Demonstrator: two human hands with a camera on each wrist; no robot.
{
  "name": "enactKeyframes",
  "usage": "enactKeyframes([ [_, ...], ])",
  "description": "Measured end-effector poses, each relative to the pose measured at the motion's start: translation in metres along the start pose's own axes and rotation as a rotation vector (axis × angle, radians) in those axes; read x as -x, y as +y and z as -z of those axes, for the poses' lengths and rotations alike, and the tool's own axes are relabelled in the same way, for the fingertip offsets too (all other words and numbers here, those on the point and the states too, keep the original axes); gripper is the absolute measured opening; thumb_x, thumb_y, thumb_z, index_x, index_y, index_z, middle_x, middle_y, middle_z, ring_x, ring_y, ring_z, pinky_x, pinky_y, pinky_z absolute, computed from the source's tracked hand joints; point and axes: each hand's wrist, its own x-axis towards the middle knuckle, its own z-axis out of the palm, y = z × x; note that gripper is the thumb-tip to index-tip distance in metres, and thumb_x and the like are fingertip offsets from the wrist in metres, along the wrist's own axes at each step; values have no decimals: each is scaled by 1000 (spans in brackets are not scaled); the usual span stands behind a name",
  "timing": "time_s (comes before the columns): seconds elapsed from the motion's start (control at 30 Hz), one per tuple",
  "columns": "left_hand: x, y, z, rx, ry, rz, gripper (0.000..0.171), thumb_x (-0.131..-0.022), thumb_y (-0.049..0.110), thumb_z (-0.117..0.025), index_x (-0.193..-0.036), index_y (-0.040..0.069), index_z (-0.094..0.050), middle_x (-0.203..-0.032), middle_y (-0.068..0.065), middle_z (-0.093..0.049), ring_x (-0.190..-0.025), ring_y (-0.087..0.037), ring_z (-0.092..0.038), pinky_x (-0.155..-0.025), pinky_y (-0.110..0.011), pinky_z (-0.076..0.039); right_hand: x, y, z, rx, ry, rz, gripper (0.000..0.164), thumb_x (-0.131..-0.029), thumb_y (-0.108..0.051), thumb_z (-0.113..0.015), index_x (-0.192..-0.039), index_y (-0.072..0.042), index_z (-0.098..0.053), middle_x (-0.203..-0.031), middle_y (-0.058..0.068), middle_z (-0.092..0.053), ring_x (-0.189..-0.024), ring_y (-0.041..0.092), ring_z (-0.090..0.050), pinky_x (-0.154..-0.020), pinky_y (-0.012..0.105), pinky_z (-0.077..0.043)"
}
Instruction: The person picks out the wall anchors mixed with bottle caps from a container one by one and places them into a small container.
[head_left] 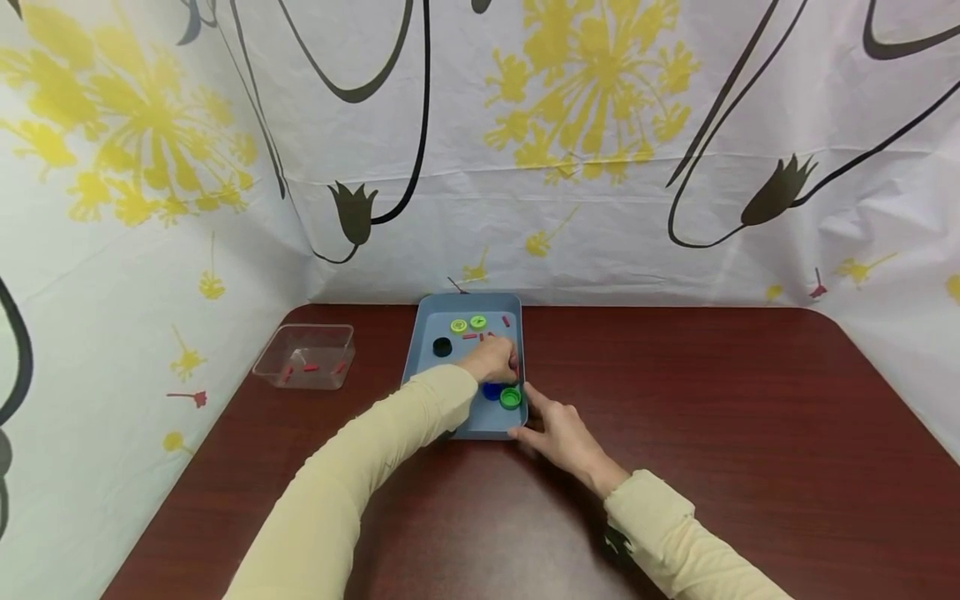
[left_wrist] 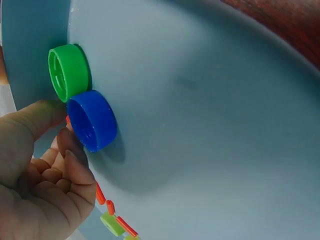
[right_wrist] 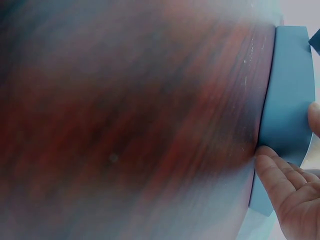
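Over the right side of the blue-grey tray (head_left: 429, 354), my left hand (head_left: 491, 360) pinches a small red stick (left_wrist: 68, 120) between thumb and fingertips; only a bit of the stick shows. Right by those fingertips are a blue bottle cap (left_wrist: 94, 122) and a green bottle cap (left_wrist: 70, 72), both with hollow sides showing. My right hand (head_left: 566, 437) rests against the tray's near right corner, fingers extended along the outer wall (right_wrist: 287, 90) and thumb at the near edge.
Farther back in the tray lie a black cap (head_left: 442, 347), two yellow-green caps (head_left: 458, 326) and several red sticks (head_left: 469, 337). A clear plastic box (head_left: 303, 379) with red sticks inside stands left on the brown table (head_left: 712, 417). Patterned cloth (head_left: 465, 150) hangs behind.
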Motion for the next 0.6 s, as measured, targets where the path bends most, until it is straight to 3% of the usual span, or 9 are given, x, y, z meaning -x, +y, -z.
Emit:
enactKeyframes([
  [0.3,3,-4,6,57,-13,-19,11,-85,12,-70,-76,8,-67,-67,4,-56,-60,-8,-46,-56,-19,-38,0,0,-1,-5,6,-18,73,-86,-17,-75,-144,10,-39,-121,25,-66,-107,30,-69,-87,41,-56],
  [0.43,9,-7,13,101,8,-56,5,-84,12,-70,-85,7,-72,-79,-1,-69,-67,-9,-53,-62,-19,-43,0,-1,-1,-12,4,-17,73,-86,-17,-75,-143,11,-39,-123,25,-65,-108,30,-69,-87,41,-56],
  [0.6,21,-14,25,237,23,-58,17,-87,15,-70,-101,7,-73,-100,-8,-75,-88,-16,-67,-78,-25,-53,0,-3,0,-1,-2,-26,73,-86,-17,-75,-144,11,-39,-125,26,-64,-108,31,-68,-86,41,-56],
])
